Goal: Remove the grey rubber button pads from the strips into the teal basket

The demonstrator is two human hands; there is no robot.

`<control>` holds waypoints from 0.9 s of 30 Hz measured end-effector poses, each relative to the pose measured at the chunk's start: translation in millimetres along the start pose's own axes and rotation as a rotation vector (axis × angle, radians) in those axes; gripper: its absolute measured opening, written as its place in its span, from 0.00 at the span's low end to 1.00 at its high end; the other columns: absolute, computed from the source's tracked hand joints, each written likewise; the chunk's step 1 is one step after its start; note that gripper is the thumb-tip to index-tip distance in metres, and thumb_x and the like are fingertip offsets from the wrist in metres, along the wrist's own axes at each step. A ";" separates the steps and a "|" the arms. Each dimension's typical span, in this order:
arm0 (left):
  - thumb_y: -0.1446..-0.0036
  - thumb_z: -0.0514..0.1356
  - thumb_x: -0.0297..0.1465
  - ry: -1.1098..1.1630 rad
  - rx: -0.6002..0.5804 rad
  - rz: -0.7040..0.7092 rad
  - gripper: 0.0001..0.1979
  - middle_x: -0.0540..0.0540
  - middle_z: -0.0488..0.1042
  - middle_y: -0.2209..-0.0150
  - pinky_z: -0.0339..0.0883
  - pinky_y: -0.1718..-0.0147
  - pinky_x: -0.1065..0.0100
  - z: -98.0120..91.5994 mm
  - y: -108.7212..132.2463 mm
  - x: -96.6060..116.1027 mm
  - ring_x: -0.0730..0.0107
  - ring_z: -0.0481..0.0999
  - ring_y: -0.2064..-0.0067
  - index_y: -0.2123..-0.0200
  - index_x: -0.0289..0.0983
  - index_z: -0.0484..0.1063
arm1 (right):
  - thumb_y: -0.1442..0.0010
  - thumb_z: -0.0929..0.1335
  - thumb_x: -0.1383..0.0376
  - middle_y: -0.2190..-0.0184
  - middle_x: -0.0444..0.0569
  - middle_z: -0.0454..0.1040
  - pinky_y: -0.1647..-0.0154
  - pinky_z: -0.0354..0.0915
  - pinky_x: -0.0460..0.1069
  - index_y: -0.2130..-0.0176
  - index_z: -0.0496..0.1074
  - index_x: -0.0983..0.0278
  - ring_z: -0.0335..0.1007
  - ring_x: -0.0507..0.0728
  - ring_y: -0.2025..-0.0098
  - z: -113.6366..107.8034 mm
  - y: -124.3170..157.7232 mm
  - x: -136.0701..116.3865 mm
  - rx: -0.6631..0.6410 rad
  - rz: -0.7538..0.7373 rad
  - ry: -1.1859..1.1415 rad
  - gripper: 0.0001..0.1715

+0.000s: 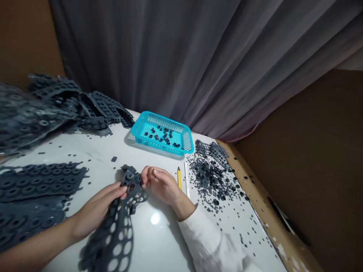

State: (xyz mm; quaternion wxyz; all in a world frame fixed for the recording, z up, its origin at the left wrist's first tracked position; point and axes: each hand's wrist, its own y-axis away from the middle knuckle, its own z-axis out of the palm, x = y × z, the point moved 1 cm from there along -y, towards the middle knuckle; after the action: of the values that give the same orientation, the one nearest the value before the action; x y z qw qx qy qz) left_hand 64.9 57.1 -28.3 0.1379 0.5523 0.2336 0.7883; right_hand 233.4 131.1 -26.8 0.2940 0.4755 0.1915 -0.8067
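Note:
My left hand (pixel 98 207) grips a dark grey rubber sheet (pixel 119 230) full of punched-out round holes; the sheet droops toward the table's near edge. At the sheet's far end, several round pieces still sit in it. My right hand (pixel 160 183) is curled at that end, its fingertips pinching at one of those pieces. Both hands rest low over the white table (pixel 159 234).
A turquoise basket (pixel 185 141) at the back holds a few dark rings. A heap of loose rings (pixel 211 179) lies right of my right hand, next to a yellow pencil (pixel 179 177). Unpunched sheets (pixel 36 181) lie at the left, and a tangled pile (pixel 56 105) lies at the far left. A curtain hangs behind.

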 end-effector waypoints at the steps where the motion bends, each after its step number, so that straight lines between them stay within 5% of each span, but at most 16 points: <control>1: 0.62 0.71 0.39 -0.034 0.015 0.043 0.11 0.48 0.78 0.76 0.72 0.65 0.69 1.5 1.2 0.1 0.54 0.79 0.61 0.78 0.40 0.75 | 0.45 0.69 0.45 0.73 0.47 0.64 0.65 0.58 0.51 0.80 0.59 0.62 0.60 0.54 0.71 -0.2 0.6 0.4 -0.012 -0.002 0.023 0.29; 5: 0.61 0.71 0.40 -0.043 0.071 0.151 0.10 0.48 0.80 0.75 0.72 0.59 0.68 4.5 5.4 2.9 0.52 0.78 0.58 0.76 0.42 0.78 | 0.44 0.66 0.38 0.73 0.46 0.61 0.63 0.58 0.52 0.80 0.56 0.61 0.58 0.54 0.71 -1.9 1.6 3.1 -0.067 0.026 0.058 0.33; 8: 0.64 0.72 0.38 0.007 -0.006 0.118 0.12 0.49 0.81 0.72 0.72 0.55 0.70 1.6 3.9 4.2 0.54 0.78 0.56 0.73 0.43 0.80 | 0.45 0.65 0.36 0.73 0.45 0.60 0.62 0.58 0.52 0.80 0.55 0.61 0.58 0.55 0.70 -3.3 1.7 3.6 -0.091 0.067 0.047 0.35; 12: 0.61 0.72 0.40 0.056 -0.134 0.019 0.13 0.48 0.80 0.71 0.73 0.61 0.68 -4.6 -0.8 2.0 0.56 0.78 0.61 0.71 0.41 0.80 | 0.43 0.63 0.36 0.73 0.46 0.59 0.61 0.57 0.52 0.81 0.54 0.61 0.57 0.55 0.69 -4.4 1.8 4.3 -0.119 0.068 0.033 0.36; 16: 0.59 0.71 0.44 0.055 -0.103 0.016 0.15 0.49 0.77 0.74 0.71 0.69 0.71 -6.8 -4.3 -1.3 0.62 0.76 0.68 0.75 0.39 0.78 | 0.43 0.63 0.36 0.73 0.46 0.61 0.63 0.55 0.51 0.81 0.57 0.62 0.57 0.55 0.70 -3.8 1.4 3.6 -0.137 0.064 0.032 0.36; 20: 0.57 0.70 0.46 -0.071 -0.094 0.064 0.19 0.52 0.69 0.81 0.63 0.79 0.73 -9.2 -9.1 -4.4 0.70 0.66 0.77 0.82 0.39 0.72 | 0.41 0.65 0.41 0.72 0.48 0.65 0.61 0.55 0.52 0.75 0.69 0.63 0.58 0.56 0.68 -0.8 2.3 -4.0 -0.055 0.008 0.295 0.30; 27: 0.55 0.68 0.45 -0.151 -0.070 0.115 0.15 0.48 0.76 0.74 0.69 0.66 0.72 -14.1 -10.6 -8.8 0.62 0.74 0.66 0.77 0.39 0.76 | 0.39 0.64 0.43 0.72 0.48 0.65 0.60 0.56 0.52 0.72 0.68 0.63 0.59 0.56 0.67 3.6 4.7 -11.4 -0.099 -0.014 0.415 0.28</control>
State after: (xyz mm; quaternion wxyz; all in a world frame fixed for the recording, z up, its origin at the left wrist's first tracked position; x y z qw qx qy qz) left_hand 54.3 58.9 -44.9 0.1291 0.6174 0.1629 0.7587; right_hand 238.4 128.8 -15.2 0.2658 0.6150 0.2904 -0.6832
